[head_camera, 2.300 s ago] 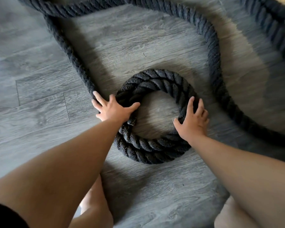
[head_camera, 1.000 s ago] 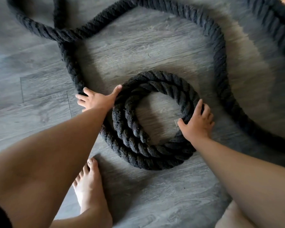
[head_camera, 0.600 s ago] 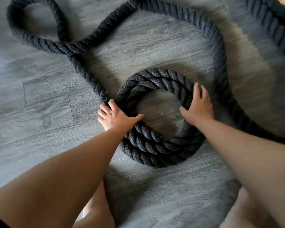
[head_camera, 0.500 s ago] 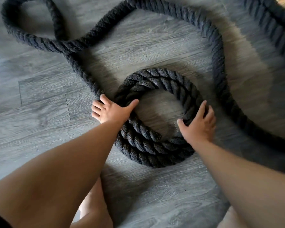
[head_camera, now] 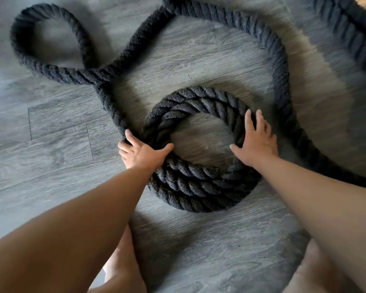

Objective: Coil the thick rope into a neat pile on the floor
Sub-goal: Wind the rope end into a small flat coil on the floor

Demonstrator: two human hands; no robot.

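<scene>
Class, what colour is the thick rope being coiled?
The rope is black, with twisted strands; seen in the head view.

No text, label, brand, number or sign can be read anywhere in the head view. The thick black twisted rope (head_camera: 199,182) bears no tag or printing, and the grey wood-grain plank floor (head_camera: 51,161) shows only its grain and seams, with no writing on it.
</scene>
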